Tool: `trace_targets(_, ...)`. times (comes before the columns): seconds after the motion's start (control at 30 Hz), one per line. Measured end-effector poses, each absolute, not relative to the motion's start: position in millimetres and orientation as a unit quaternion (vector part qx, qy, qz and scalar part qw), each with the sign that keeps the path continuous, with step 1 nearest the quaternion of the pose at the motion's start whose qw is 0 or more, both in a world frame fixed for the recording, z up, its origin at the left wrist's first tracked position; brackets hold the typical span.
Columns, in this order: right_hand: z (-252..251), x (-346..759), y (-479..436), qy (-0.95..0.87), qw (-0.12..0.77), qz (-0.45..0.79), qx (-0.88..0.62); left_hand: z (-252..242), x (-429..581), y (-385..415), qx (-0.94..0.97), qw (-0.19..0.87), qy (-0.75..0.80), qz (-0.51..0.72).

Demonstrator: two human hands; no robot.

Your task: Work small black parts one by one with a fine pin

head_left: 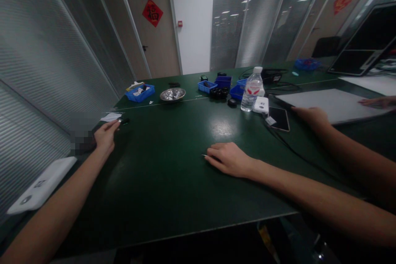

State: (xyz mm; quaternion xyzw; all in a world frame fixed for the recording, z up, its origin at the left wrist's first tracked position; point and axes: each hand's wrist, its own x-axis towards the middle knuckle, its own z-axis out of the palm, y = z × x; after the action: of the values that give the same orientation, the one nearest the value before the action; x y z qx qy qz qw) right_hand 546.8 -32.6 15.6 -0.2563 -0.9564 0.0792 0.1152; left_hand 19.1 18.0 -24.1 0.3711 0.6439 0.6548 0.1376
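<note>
While we look through the head view, both our hands are occupied and stand well apart over the green desk (161, 189). Our left hand (105, 135) reaches to the left, thumb and fingertips pinched on a dark piece (125, 121), just beside a paper (111, 117). Our right hand (227, 159) rests in the middle, fingers curled, with a thin pale tip (204, 155) poking out; what it belongs to we cannot tell.

As for progress, we judge this to be mid-work: the piece is picked up and not set down, and the two held things do not touch. Small items lie in the left tray (145, 95) and the bowl (165, 98) at the far side; whether those are finished or waiting, we cannot tell.

For room, we have a broad stretch of surface between our hands, running from the near edge to the bowl. A white box (43, 183) bounds us at near left. On the right, the bottle (252, 90), phone (280, 119) and cable (293, 150) narrow the way, and beyond our forearm a co-worker's hand (312, 116) holds a white board (328, 105).
</note>
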Motion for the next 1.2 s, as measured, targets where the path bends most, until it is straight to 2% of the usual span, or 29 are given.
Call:
trace_targets(0.4, 13.6, 546.8, -32.2, -0.957, 0.124, 0.078, -0.252, -22.7, 26.3, 20.0, 0.303, 0.178, 0.590, 0.727)
trace_targets(0.93, 14.8, 547.7, -31.5, -0.957, 0.114, 0.082, -0.253, -19.5, 30.4, 17.9, 0.327, 0.204, 0.626, 0.678)
trace_targets(1.2, 14.2, 547.3, -31.5, -0.957, 0.115, 0.069, -0.256, -12.5, 43.7, 13.2, 0.405, 0.269, 0.631, 0.604)
